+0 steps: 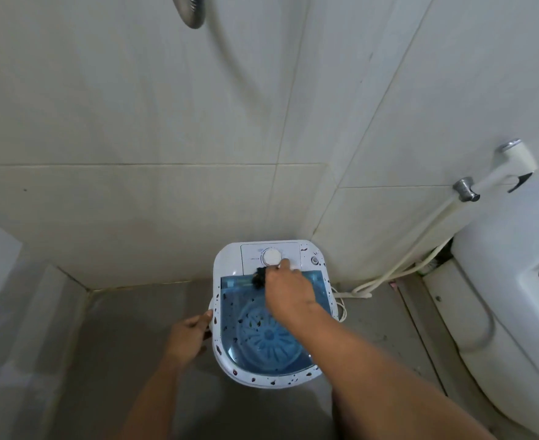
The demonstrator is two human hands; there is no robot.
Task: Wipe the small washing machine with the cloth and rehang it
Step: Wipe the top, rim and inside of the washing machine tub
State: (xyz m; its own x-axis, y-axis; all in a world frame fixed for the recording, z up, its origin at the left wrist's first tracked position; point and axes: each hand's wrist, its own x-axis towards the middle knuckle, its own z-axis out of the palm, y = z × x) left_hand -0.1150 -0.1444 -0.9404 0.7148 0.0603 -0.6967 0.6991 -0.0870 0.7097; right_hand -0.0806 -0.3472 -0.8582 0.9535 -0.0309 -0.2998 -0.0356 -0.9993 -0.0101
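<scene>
A small white washing machine (230,366) with a clear blue lid and dark spots on its rim stands on the floor in the tiled corner. My right hand (288,292) reaches over the lid and presses a dark cloth (259,277) against the white control panel, just below the round dial (271,257). Most of the cloth is hidden under the fingers. At the machine's left side, my left hand (189,336) grips the handle there.
A white toilet (512,296) stands to the right, with a spray hose (417,249) and a cable (341,308) trailing to the floor beside the machine. A metal shower hose (192,11) hangs at the top. Tiled walls close behind and to the left.
</scene>
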